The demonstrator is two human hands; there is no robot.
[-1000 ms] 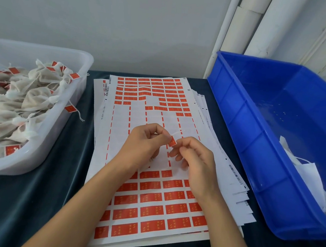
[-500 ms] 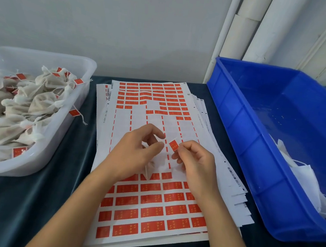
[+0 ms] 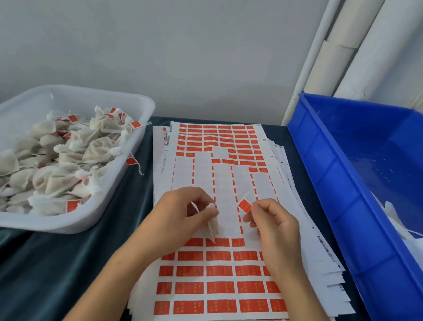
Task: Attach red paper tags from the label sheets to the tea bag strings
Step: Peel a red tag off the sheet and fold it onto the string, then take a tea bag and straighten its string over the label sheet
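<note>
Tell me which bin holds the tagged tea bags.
The white bin on the left: it is piled with tea bags carrying red tags. The blue bin on the right shows only white material at its near end, no red tags.

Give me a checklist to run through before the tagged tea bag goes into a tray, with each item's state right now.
1. Red tag held: ok, the right hand pinches it by its edge.
2. Tea bag held: ok, the left hand grips it above the label sheets.
3. Tag joined to the string: cannot tell; a white string runs from the tag, but the join is too small to see.
4. Tag folded fully shut: cannot tell.
5. Room in the white tray of tagged bags: ok, its far end shows bare.
6. More tags on the top sheet: ok, full red rows remain at the near end.
</note>
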